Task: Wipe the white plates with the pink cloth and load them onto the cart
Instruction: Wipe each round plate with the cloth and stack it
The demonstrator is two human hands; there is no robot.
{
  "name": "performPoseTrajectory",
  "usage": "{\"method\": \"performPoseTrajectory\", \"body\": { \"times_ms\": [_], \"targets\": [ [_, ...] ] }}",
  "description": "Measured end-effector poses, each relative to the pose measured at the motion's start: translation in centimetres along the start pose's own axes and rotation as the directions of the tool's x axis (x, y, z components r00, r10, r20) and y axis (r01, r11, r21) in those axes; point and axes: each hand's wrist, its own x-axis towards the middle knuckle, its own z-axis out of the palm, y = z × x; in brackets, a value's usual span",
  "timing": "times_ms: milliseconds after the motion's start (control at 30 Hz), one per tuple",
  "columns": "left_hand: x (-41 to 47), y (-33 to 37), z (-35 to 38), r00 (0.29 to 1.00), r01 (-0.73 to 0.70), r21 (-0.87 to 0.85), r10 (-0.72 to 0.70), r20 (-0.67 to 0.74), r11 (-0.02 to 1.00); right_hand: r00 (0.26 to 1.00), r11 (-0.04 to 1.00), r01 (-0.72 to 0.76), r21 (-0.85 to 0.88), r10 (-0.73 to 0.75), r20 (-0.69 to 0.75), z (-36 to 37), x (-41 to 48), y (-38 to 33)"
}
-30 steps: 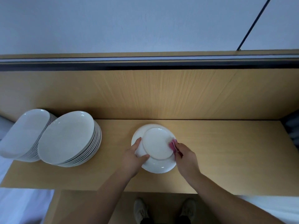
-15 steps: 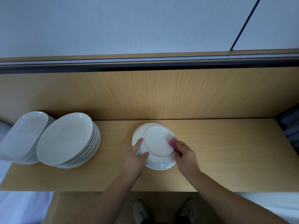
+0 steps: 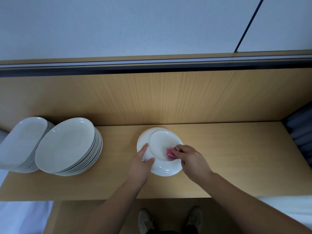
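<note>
- Shoes (image 3: 170, 220) stand on the floor below the near edge of the wooden top (image 3: 236, 157) (whether this is the cart, I cannot tell).
- The left hand (image 3: 141, 163) pinches the left rim of the plate (image 3: 158, 141), thumb over the edge and forefinger laid along it. The plate sits tilted over a lower plate (image 3: 165, 168), which lies flat on the top.
- The right hand (image 3: 191, 159) has its fingers curled on the bunched cloth (image 3: 170, 153), pressing it to the plate's right part.
- The step in hand, as I judge it, is wiping this plate. To do it well, sweep the cloth across the whole face and round the rim. Turn the plate in the left pinch to reach the part under the thumb. Press lightly, so the tilted plate neither slips nor knocks the one beneath.
- To the left, well apart, two stacks (image 3: 67, 146) of white plates lean side by side.
- Behind them is a wood panel (image 3: 168, 98), then a pale wall.
</note>
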Motion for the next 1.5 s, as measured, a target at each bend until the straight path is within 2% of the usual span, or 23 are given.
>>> {"method": "performPoseTrajectory", "body": {
  "times_ms": [133, 267, 367, 500, 633, 700, 767, 833, 867, 933, 1000, 1133, 1333, 1400, 1500],
  "targets": [
    [0.2, -0.4, 0.1, 1.0, -0.006, -0.014, 0.006, -0.009, 1.0, 0.964, 0.982, 0.174, -0.068, -0.156, 0.218, 1.2, 1.8, 0.5],
    [0.2, -0.3, 0.1, 1.0, 0.003, -0.022, -0.003, 0.003, 1.0, 0.947, 0.978, 0.201, -0.061, -0.178, 0.268, 1.3, 4.0, -0.3],
    [0.2, -0.4, 0.2, 1.0, -0.003, 0.006, 0.003, -0.002, 1.0, 0.935, 0.977, 0.181, -0.112, -0.136, 0.329, 1.4, 6.9, -1.0],
    [0.3, -0.8, 0.2, 1.0, -0.014, 0.008, 0.014, -0.008, 1.0, 0.949, 0.982, 0.144, -0.124, -0.102, 0.298, 2.3, 10.4, -0.5],
    [0.4, -0.7, 0.0, 1.0, -0.003, 0.018, 0.002, 0.004, 1.0, 0.933, 0.976, 0.14, -0.169, -0.072, 0.353, 2.2, 11.4, 1.5],
    [0.4, -0.5, -0.1, 1.0, -0.001, 0.032, 0.001, 0.014, 0.999, 0.926, 0.965, 0.155, -0.212, -0.067, 0.373, 1.8, 10.7, 2.7],
    [0.4, -0.4, -0.3, 1.0, 0.0, 0.022, 0.0, 0.012, 1.0, 0.923, 0.935, 0.234, -0.268, -0.127, 0.364, 0.9, 9.0, 3.6],
    [0.3, -0.4, -0.3, 1.0, -0.003, 0.027, 0.003, 0.025, 1.0, 0.921, 0.948, 0.224, -0.225, -0.131, 0.366, 0.3, 6.8, 3.8],
    [0.2, -0.4, -0.3, 1.0, -0.005, 0.019, 0.004, 0.029, 1.0, 0.915, 0.966, 0.188, -0.178, -0.107, 0.389, 0.2, 5.8, 3.5],
    [0.0, -0.2, -0.2, 0.999, -0.014, -0.027, 0.015, 0.039, 1.0, 0.9, 0.998, 0.02, -0.052, 0.005, 0.437, 0.0, 4.0, 2.7],
    [-0.1, 0.0, -0.2, 0.998, -0.062, -0.05, 0.062, 0.01, 0.997, 0.88, 0.999, 0.006, -0.045, 0.016, 0.475, -0.7, 3.4, 2.2],
    [-0.6, 1.5, -0.4, 0.996, -0.08, -0.035, 0.079, -0.037, 0.996, 0.916, 1.0, -0.019, 0.025, 0.007, 0.401, -3.3, 4.1, 2.3],
    [-1.8, 4.3, 0.8, 0.994, -0.004, -0.139, -0.011, -0.108, 0.99, 0.949, 0.973, -0.119, 0.197, 0.053, 0.311, -6.3, 5.5, 2.5],
    [-2.4, 5.3, 1.6, 0.991, -0.002, -0.14, -0.016, -0.129, 0.99, 0.953, 0.973, -0.1, 0.208, 0.034, 0.3, -7.2, 5.5, 2.5],
    [-3.3, 6.7, 2.5, 0.987, -0.013, -0.11, -0.005, -0.16, 0.994, 0.962, 0.987, 0.009, 0.159, -0.052, 0.268, -8.5, 5.5, 2.7]
  ]
}}
